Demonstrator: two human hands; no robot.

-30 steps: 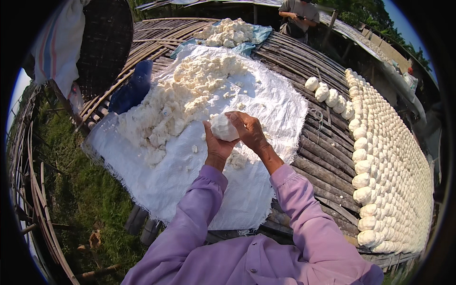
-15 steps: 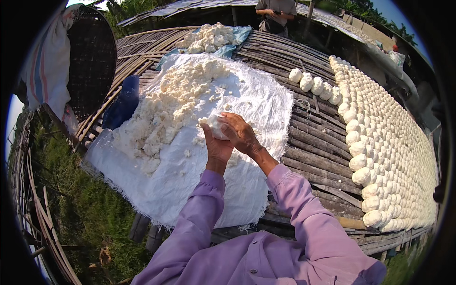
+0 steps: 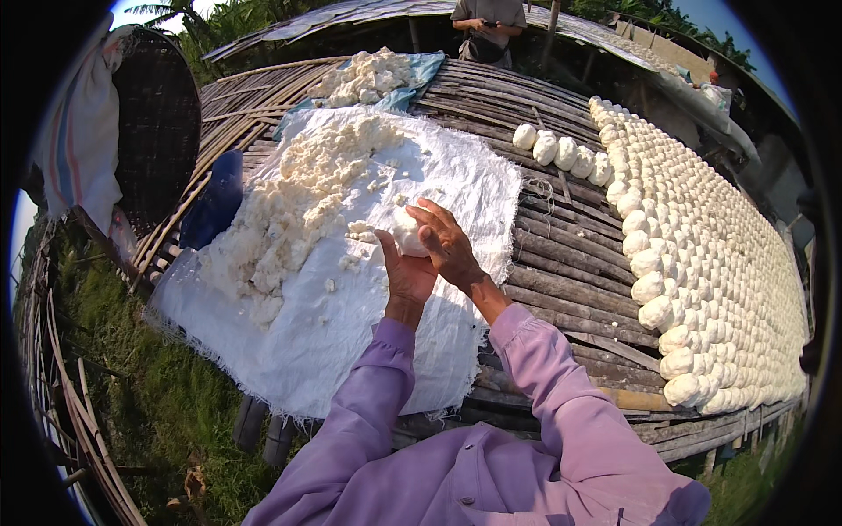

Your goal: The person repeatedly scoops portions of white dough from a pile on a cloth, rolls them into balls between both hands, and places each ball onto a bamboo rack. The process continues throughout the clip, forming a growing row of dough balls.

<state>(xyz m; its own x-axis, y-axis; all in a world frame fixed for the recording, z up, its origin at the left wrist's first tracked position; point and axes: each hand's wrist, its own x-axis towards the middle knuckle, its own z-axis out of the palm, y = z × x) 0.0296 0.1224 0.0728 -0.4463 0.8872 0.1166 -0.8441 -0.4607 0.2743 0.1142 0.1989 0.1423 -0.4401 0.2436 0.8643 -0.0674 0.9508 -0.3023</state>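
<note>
Both hands press one white lump of dough [image 3: 406,235] between them, above a white woven sheet [image 3: 351,351]. My left hand [image 3: 406,276] cups it from below and my right hand [image 3: 449,245] wraps over its top and right side. A large crumbly white pile [image 3: 307,188] lies on the sheet just left of the hands. Many shaped white balls [image 3: 702,254] sit in rows on the bamboo platform [image 3: 561,289] to the right.
A second white heap [image 3: 364,77] rests on a blue cloth at the far end. Another person [image 3: 487,26] stands beyond the platform. A dark woven tray [image 3: 158,131] and a striped cloth [image 3: 79,131] hang at left. Grass [image 3: 149,421] lies below the platform's edge.
The lump stays pressed between both hands, which have turned slightly around it. The view has shifted a little, so the pile and rows sit differently in the frame.
</note>
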